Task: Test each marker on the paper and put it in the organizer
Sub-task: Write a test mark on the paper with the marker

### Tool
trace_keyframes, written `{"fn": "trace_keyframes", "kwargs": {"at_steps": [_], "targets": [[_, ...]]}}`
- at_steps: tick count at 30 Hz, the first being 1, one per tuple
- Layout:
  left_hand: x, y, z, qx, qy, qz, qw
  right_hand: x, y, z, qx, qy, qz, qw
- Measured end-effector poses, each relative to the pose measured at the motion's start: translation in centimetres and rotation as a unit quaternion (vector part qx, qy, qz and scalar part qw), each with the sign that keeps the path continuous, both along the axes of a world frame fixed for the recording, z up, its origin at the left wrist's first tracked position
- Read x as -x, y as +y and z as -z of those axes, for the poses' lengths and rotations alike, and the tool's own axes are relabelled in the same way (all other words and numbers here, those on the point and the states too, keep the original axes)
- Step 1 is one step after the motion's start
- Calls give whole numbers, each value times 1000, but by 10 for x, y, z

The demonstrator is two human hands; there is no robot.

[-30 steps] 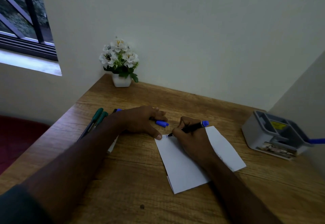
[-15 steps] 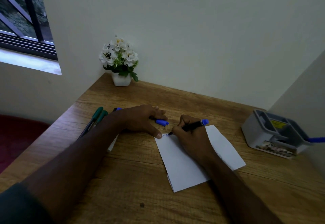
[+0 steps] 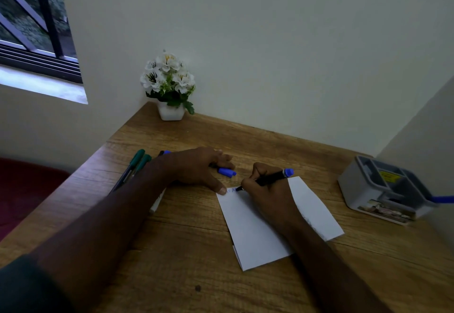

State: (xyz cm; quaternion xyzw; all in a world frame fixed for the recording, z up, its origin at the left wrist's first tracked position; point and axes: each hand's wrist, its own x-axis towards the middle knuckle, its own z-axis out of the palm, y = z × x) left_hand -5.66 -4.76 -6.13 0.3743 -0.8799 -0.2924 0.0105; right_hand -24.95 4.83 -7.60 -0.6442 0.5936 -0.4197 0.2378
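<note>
Centre of frame: right hand [image 3: 267,189] pinching a black marker with a blue end [image 3: 270,178], tip down on the upper left corner of the white paper [image 3: 255,234], faint blue marks there. Left hand [image 3: 199,169] spread flat on the tabletop [image 3: 184,251], thumb touching the paper's corner, fingers lying over a blue marker cap [image 3: 227,172]. Left of that, two green markers [image 3: 137,165] side by side near the tabletop's edge. At right edge, grey organizer [image 3: 383,189], well apart from the paper, a blue marker [image 3: 442,199] sticking out. Upper centre, white potted flowers [image 3: 169,86] in the corner.
</note>
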Motion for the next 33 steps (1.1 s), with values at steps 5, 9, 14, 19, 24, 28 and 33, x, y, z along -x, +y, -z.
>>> {"fn": "trace_keyframes", "kwargs": {"at_steps": [5,9,14,19,24,28,33], "targets": [[0,-1,1,1,-1,4,1000,2,-2,1,7,-2,17,1000],[-2,-5,6,1,4,-2,1000,1,-2,1,11,3,11,1000],[0,-3,4,5,3,6,1000,4,-3,2,12,-2,20,1000],[-1,-6,7,8,1,8,1000,5,-5,3,21,-9,22,999],[-1,-9,10,4,-3,7,1000,5,-5,4,17,0,29,999],[-1,-10,10,5,0,13,1000,2,-5,1,15,-9,26,1000],[0,-6,8,3,-1,10,1000,5,-3,2,20,-12,30,999]]}}
